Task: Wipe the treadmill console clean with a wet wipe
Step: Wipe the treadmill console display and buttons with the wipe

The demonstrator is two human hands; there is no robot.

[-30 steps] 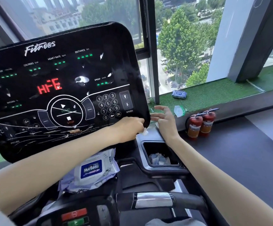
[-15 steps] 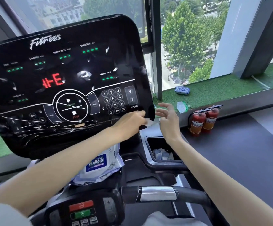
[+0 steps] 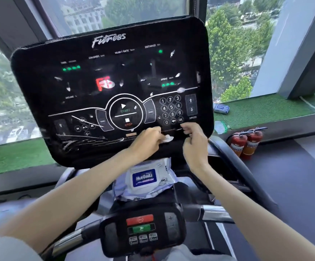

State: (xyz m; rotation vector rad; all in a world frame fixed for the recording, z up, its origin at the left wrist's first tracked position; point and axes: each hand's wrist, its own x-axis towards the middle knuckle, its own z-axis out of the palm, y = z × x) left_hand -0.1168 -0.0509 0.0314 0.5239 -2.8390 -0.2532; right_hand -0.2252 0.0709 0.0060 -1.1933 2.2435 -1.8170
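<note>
The black treadmill console (image 3: pixel 40 91) fills the upper middle of the view, with lit green and red displays and white smears on its glossy face. My left hand (image 3: pixel 149 140) is closed around a small crumpled white wet wipe (image 3: pixel 167 138), held against the console's lower edge below the STOP button. My right hand (image 3: pixel 194 140) is close beside it, fingers curled at the lower right of the keypad, with nothing visibly held. A wet wipe pack (image 3: pixel 145 178) with a blue label lies on the ledge under the console.
A small control pad (image 3: pixel 141 228) with red and green buttons sits on the chrome handlebar (image 3: pixel 215 213) near me. Two red fire extinguishers (image 3: pixel 245 144) stand on the floor at right. Another blue wipe pack (image 3: pixel 221 108) lies on the green turf sill.
The view has swung right so the console sits centred. Both hands have moved from the console's lower right corner to its lower edge below the keypad; the right hand's fingers have curled.
</note>
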